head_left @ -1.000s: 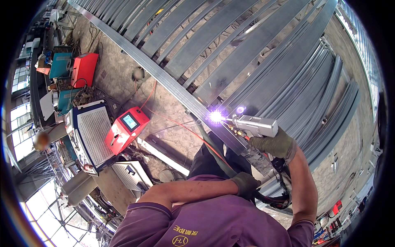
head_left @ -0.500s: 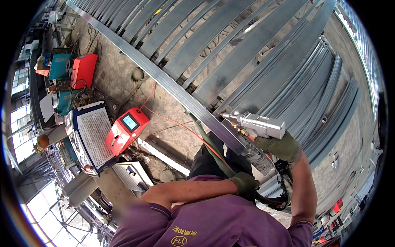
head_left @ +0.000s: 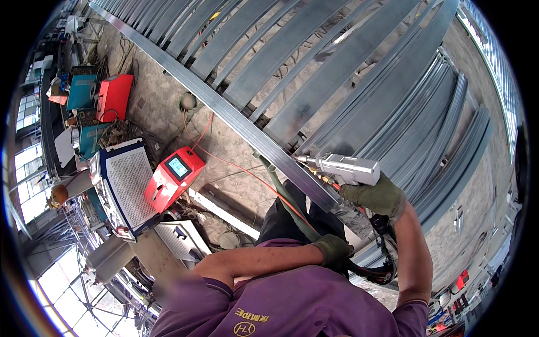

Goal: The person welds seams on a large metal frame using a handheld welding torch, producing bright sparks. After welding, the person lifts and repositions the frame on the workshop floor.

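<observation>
A boxy silver torch (head_left: 351,169) points its narrow tip leftward at the edge of a long grey metal rail (head_left: 238,119). The rail runs diagonally, beside parallel flat slats (head_left: 337,78).

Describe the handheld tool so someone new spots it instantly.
Find the big grate of grey metal bars and follow its long edge rail to the lower-right end. There the gloved right hand grips the silver tool. Unlike the long, flat bars behind it, it is a short, boxy block with a narrow nozzle pointing left toward the rail.
</observation>
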Motion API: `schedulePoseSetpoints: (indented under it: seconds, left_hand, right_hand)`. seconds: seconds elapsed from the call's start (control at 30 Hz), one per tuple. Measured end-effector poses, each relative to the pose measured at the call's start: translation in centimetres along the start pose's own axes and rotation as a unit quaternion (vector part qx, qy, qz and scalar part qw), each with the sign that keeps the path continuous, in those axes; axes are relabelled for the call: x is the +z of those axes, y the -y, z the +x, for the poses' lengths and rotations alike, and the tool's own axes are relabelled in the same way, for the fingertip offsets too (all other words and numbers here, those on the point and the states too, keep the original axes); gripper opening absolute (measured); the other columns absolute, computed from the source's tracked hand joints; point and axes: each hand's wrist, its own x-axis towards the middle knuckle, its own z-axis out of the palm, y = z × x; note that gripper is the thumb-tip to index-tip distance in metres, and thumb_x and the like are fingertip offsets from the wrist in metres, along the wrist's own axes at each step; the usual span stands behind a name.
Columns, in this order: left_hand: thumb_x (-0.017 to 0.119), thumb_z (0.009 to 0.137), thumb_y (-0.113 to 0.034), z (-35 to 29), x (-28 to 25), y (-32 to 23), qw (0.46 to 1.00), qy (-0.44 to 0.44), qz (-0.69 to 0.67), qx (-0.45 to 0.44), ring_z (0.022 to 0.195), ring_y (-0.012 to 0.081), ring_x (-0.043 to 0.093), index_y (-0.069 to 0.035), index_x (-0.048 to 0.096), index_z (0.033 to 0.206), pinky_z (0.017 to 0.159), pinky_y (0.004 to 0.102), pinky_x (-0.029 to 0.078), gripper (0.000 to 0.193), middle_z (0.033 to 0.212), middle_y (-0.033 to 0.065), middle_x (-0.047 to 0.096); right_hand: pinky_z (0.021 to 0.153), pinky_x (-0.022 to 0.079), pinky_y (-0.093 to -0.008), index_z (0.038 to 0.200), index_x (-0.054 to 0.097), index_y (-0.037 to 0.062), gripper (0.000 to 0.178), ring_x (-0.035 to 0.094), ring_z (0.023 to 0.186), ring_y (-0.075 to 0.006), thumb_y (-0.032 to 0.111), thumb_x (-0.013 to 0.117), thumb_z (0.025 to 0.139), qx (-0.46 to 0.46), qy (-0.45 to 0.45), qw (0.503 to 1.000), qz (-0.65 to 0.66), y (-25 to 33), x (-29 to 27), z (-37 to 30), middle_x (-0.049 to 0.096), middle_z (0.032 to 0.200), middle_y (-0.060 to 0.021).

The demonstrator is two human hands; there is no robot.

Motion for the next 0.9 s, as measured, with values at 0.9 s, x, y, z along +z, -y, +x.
schedulePoseSetpoints:
  seconds: [0.9]
  left_hand:
    - [0.077,0.079,-0.04,0.1,0.7,0.2,1.0,-0.029,0.012,0.002,0.086,0.038,0.075,-0.01,0.076,0.099,0.075,0.049,0.057,0.035,0.087,0.0149,0.076]
  right_hand:
    - [0.094,0.061,-0.031,0.144,0.058,0.0062,0.062,0.069,0.112,-0.0171,0.015,0.084,0.088,0.012,0.041,0.999,0.001,2.8,0.6,-0.6,0.072,0.126,-0.0112]
